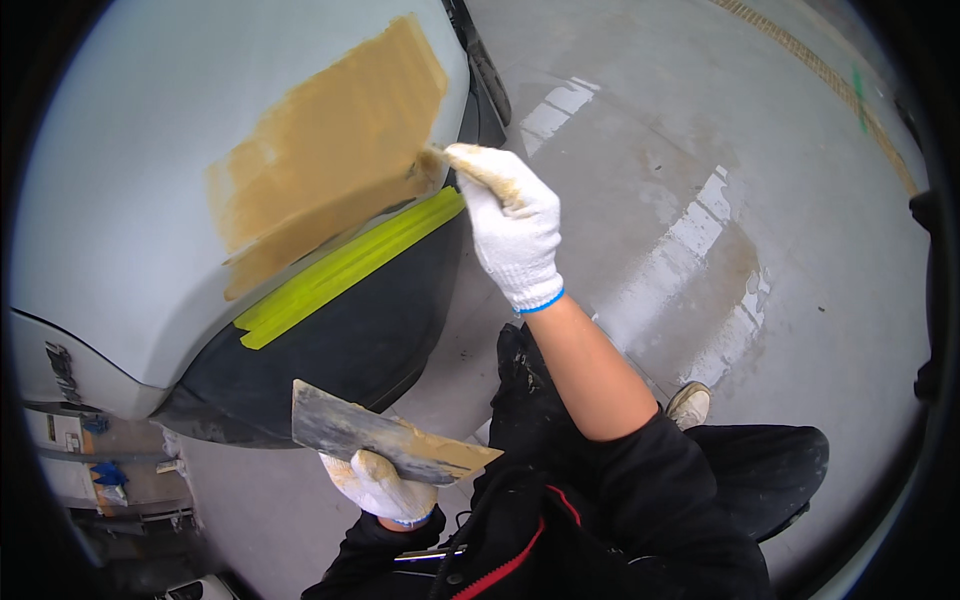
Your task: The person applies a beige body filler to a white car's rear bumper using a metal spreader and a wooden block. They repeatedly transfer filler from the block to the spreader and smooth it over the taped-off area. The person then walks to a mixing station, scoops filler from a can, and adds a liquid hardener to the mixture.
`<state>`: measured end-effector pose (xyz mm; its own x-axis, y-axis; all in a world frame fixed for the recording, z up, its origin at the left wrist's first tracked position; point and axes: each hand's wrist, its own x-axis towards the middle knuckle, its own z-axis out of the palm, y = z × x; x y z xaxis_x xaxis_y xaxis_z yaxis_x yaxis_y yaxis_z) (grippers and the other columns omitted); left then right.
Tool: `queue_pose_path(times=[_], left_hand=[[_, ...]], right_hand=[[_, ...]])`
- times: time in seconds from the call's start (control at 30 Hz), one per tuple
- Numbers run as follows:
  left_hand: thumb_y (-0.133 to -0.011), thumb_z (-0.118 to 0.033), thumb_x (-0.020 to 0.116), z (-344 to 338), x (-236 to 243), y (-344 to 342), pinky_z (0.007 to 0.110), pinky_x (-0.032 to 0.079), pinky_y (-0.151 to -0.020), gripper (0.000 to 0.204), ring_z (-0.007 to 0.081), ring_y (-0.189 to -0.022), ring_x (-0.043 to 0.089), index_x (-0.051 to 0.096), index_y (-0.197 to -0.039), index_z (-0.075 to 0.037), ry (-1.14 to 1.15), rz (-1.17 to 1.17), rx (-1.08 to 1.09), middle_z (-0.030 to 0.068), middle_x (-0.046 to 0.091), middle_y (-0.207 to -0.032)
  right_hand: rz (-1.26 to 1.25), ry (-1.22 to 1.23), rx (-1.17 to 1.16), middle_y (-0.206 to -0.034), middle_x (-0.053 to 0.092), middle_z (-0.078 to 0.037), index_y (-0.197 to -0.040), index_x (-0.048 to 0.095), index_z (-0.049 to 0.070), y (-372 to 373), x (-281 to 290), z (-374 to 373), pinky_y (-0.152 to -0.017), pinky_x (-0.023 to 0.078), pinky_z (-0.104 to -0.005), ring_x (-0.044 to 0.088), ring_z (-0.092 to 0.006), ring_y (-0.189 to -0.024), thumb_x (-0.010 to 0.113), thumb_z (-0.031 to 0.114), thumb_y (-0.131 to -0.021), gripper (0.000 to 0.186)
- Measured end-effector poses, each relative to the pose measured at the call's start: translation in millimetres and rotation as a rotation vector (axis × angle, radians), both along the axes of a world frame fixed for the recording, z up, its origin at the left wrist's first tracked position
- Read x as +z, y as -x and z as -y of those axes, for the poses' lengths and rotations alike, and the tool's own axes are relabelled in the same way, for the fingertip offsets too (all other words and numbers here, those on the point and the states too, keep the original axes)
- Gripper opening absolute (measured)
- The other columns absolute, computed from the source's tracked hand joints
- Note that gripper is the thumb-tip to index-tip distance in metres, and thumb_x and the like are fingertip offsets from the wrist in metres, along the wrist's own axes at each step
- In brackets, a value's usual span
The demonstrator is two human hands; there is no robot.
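My left hand (375, 485) in a white glove grips a flat metal board (370, 430) smeared with tan putty at the lower middle. My right hand (508, 225), also gloved and with putty along the index finger, has its fingers closed at the right edge of a tan putty patch (320, 125) on the white car panel (125, 150). What it holds at the fingertips, a small putty-coloured edge, is too small and blurred to name. Just below the patch, yellow-green masking tape (345, 270) runs along the black lower trim (330, 355).
A grey floor (830, 260) with wet reflective patches lies to the right, crossed by a yellowish grate strip (800, 70). My shoe (690, 403) and bent leg are at the lower right. A cart or bench (110, 465) with blue items stands at the lower left behind the car.
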<state>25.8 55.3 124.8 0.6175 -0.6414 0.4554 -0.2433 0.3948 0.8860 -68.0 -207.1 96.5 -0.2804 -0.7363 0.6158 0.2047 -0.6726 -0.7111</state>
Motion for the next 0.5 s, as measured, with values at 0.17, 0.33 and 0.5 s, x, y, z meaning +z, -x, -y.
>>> queue_pose_path(times=[0.17, 0.33, 0.5], left_hand=[[-0.117, -0.046, 0.053, 15.7, 7.1, 5.4, 0.026, 0.052, -0.085, 0.048, 0.0114, -0.097, 0.060, 0.051, -0.136, -0.001, -0.060, 0.133, 0.142, 0.0072, 0.061, -0.112], [-0.115, -0.036, 0.060, 52.1, 0.6, 16.5, 0.031, 0.053, -0.094, 0.043, 0.0149, -0.105, 0.064, 0.052, -0.138, -0.001, 0.043, 0.012, 0.121, 0.0084, 0.065, -0.118], [-0.110, -0.027, 0.070, 83.8, -13.2, 30.4, 0.040, 0.059, -0.099, 0.050, 0.0215, -0.109, 0.070, 0.049, -0.149, -0.003, 0.119, -0.131, -0.025, 0.0123, 0.068, -0.128]], right_hand=[[-0.077, 0.145, -0.019, -0.115, 0.080, -0.015, -0.112, 0.081, 0.003, -13.6, -13.0, -16.4, -0.099, 0.059, -0.0346, 0.078, -0.0256, -0.108, 0.077, -0.012, -0.093, 0.025], [0.322, -0.222, 0.170, -0.115, 0.079, -0.011, -0.116, 0.081, -0.002, 33.9, -5.3, -29.7, -0.100, 0.058, -0.0338, 0.074, -0.0188, -0.109, 0.069, -0.011, -0.099, 0.022], [0.039, -0.043, 0.868, -0.112, 0.080, -0.023, -0.109, 0.081, -0.004, 113.6, 15.2, -80.4, -0.095, 0.062, -0.0407, 0.079, -0.0326, -0.104, 0.078, -0.010, -0.086, 0.024]])
